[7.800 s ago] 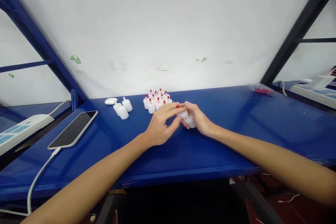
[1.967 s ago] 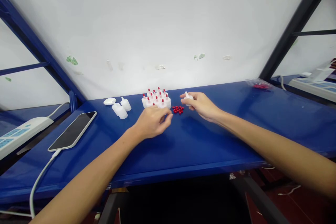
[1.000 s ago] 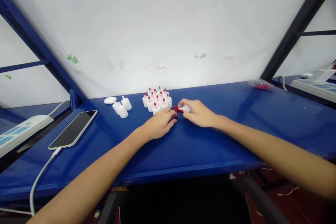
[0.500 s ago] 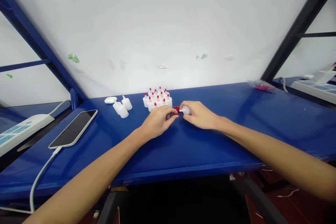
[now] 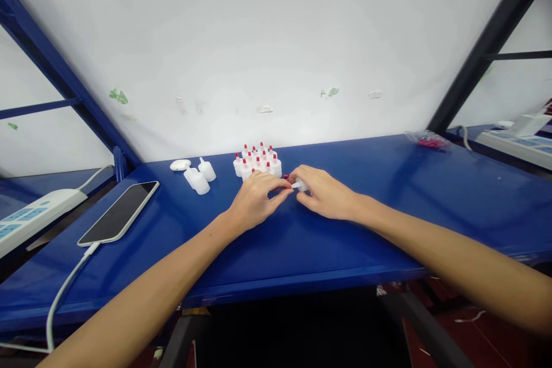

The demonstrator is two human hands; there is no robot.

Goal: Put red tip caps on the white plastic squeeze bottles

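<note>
My right hand [image 5: 325,191] is closed around a small white bottle [image 5: 301,184], whose narrow tip points left. At that tip, my left hand [image 5: 257,196] pinches a small red cap, mostly hidden by the fingertips. Just behind the fingers, a few loose red caps [image 5: 286,176] lie partly hidden. A cluster of upright white bottles with red caps [image 5: 262,161] stands behind my left hand. Farther left are several white bottles without caps [image 5: 199,182], bunched together on the blue table [image 5: 345,247].
A phone [image 5: 119,213] with a white cable lies at the left, near a white power strip [image 5: 41,215]. A white rounded case [image 5: 180,165] sits by the uncapped bottles. At the back right lies a clear bag with red pieces [image 5: 430,140].
My right hand has moved slightly left and nearer with the bottle, so its tip now meets the fingertips of my left hand. The view has shifted a little.
</note>
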